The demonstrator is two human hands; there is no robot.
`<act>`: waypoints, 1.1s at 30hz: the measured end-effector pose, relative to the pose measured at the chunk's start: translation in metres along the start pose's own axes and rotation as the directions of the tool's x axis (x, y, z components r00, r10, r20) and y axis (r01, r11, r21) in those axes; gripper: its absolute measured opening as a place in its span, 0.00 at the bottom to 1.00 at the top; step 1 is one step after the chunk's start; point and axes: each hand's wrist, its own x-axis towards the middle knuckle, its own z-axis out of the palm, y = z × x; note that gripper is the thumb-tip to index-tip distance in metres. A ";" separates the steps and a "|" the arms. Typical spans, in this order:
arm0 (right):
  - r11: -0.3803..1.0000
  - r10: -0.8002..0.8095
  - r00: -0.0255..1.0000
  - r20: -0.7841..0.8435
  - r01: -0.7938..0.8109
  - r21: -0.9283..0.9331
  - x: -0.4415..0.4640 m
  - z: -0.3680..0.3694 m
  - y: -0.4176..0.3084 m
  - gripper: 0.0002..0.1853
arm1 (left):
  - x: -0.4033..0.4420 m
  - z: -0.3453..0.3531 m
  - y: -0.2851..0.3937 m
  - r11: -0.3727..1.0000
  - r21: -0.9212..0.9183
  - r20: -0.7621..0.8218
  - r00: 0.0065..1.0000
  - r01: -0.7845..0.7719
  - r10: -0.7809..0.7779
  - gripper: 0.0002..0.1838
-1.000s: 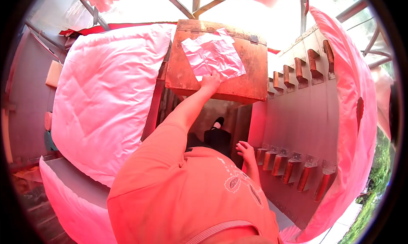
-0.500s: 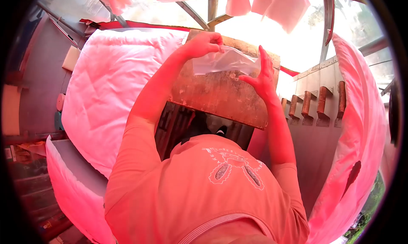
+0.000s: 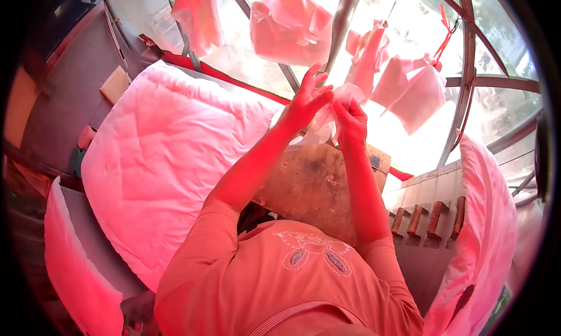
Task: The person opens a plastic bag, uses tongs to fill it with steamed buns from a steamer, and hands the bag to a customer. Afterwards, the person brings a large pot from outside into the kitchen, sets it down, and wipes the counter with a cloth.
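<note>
A clear plastic bag (image 3: 320,130) hangs in front of me above the far edge of a worn wooden board (image 3: 310,172). My right hand (image 3: 352,123) is closed, its fingers pinching the upper part of the bag. Just left of it, my left hand (image 3: 308,101) is raised with its fingers apart, its fingertips close to the bag. Whether those fingertips touch the plastic I cannot tell.
A thick pink quilted cover (image 3: 169,160) lies over the surface at left. Several cleavers with wooden handles (image 3: 434,217) stand in a row at right, beside another pink cover (image 3: 488,219). Bundles of plastic bags (image 3: 290,29) hang along the window frame.
My hands have come together and risen, and the bag that was stretched between them is now bunched and hanging. My left hand has opened, and my right has closed. The view has tilted up.
</note>
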 end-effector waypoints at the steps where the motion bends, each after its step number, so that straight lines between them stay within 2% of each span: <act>1: 1.000 0.011 1.000 0.009 -0.011 0.026 0.010 0.006 -0.003 0.07 | -0.004 -0.009 -0.003 0.996 -0.037 0.075 0.994 0.086 -0.083 0.37; 3: 0.995 0.047 0.999 0.022 -0.049 0.083 0.025 0.024 -0.008 0.07 | -0.017 -0.006 -0.022 0.935 0.353 0.107 0.994 -0.042 0.004 0.29; 4: 0.999 0.018 1.000 0.009 -0.019 0.046 0.032 0.033 -0.010 0.09 | -0.019 -0.012 -0.011 0.915 0.330 0.133 0.948 0.234 -0.291 0.24; 5: 0.992 -0.084 0.987 0.139 0.069 0.104 0.048 0.019 0.001 0.21 | -0.017 -0.021 0.001 0.813 0.317 0.167 0.815 0.489 -0.555 0.18; 8: 0.992 -0.122 0.978 0.171 0.113 0.057 0.053 0.049 -0.024 0.37 | -0.001 -0.054 -0.018 0.925 0.127 0.007 0.932 0.358 -0.362 0.08; 9: 0.997 -0.055 0.993 0.102 0.049 0.060 0.057 0.052 -0.016 0.29 | 0.006 -0.056 -0.020 0.909 0.199 -0.018 0.928 0.367 -0.371 0.08; 11: 0.945 0.264 0.926 0.268 -0.194 -0.262 0.068 0.033 0.004 0.18 | 0.017 -0.058 -0.022 0.854 0.344 -0.081 0.919 0.389 -0.386 0.09; 12: 0.958 0.209 0.937 0.278 -0.139 -0.251 0.073 0.026 0.015 0.14 | 0.017 -0.060 -0.035 0.888 0.403 -0.045 0.974 0.221 -0.223 0.10; 13: 0.968 0.152 0.945 0.291 -0.082 -0.237 0.079 0.037 0.013 0.11 | 0.017 -0.064 -0.041 0.933 0.252 0.060 0.958 0.258 -0.281 0.09; 14: 0.989 0.069 0.994 0.079 -0.058 -0.138 0.083 0.046 0.003 0.09 | 0.017 -0.067 -0.047 0.908 0.310 0.073 0.944 0.284 -0.320 0.07; 15: 0.998 0.035 0.975 0.220 -0.045 0.038 0.101 0.034 -0.012 0.06 | 0.019 -0.068 -0.041 0.877 0.366 0.084 0.928 0.311 -0.364 0.05; 16: 0.985 0.026 0.991 0.134 -0.049 0.164 0.114 0.032 -0.034 0.06 | 0.024 -0.079 -0.044 0.792 0.516 0.163 0.871 0.325 -0.464 0.05; 17: 0.991 -0.013 1.000 -0.012 0.015 0.135 0.127 0.024 -0.055 0.07 | 0.025 -0.093 -0.049 0.691 0.653 0.220 0.794 0.312 -0.566 0.06; 18: 0.997 -0.035 0.997 -0.068 0.039 0.069 0.137 0.013 -0.075 0.08 | 0.031 -0.114 -0.051 0.501 0.863 0.307 0.721 0.063 -0.621 0.08; 19: 0.999 -0.030 1.000 0.008 0.030 0.033 0.143 0.000 -0.087 0.08 | 0.045 -0.120 -0.029 0.439 0.894 0.316 0.820 -0.089 -0.478 0.09; 20: 0.998 0.056 0.996 -0.073 -0.054 0.028 0.143 0.011 -0.095 0.09 | 0.067 -0.121 0.003 0.341 0.912 0.340 0.885 -0.227 -0.320 0.11; 21: 0.989 0.145 0.976 -0.161 -0.141 0.031 0.140 0.022 -0.100 0.09 | 0.097 -0.126 0.026 0.439 0.877 0.277 0.952 -0.196 -0.129 0.13; 22: 0.989 0.140 0.988 -0.071 -0.142 -0.031 0.137 0.017 -0.095 0.10 | 0.127 -0.134 0.044 0.568 0.804 0.163 0.983 -0.180 0.080 0.15; 23: 0.987 0.135 0.991 0.024 -0.133 -0.092 0.135 0.009 -0.088 0.10 | 0.160 -0.130 0.075 0.377 0.900 0.129 0.960 -0.219 0.249 0.16; 24: 0.982 0.133 0.984 0.121 -0.114 -0.153 0.134 0.005 -0.084 0.11 | 0.196 -0.133 0.087 0.404 0.881 0.061 0.905 -0.248 0.422 0.15; 25: 0.973 0.167 0.985 0.032 -0.160 -0.165 0.132 0.010 -0.082 0.10 | 0.227 -0.132 0.102 0.439 0.880 -0.065 0.867 -0.184 0.494 0.15; 27: 0.958 0.234 0.972 0.013 -0.228 -0.174 0.134 0.002 -0.074 0.06 | 0.292 -0.146 0.100 0.296 0.929 -0.080 0.662 -0.221 0.745 0.15; 30: 0.947 0.275 0.959 -0.067 -0.282 -0.153 0.130 -0.004 -0.059 0.04 | 0.331 -0.140 0.112 0.399 0.916 -0.233 0.846 0.026 0.480 0.15; 33: 0.937 0.292 0.954 -0.071 -0.300 -0.178 0.121 -0.009 -0.057 0.03 | 0.337 -0.136 0.123 0.401 0.916 -0.211 0.859 0.008 0.466 0.11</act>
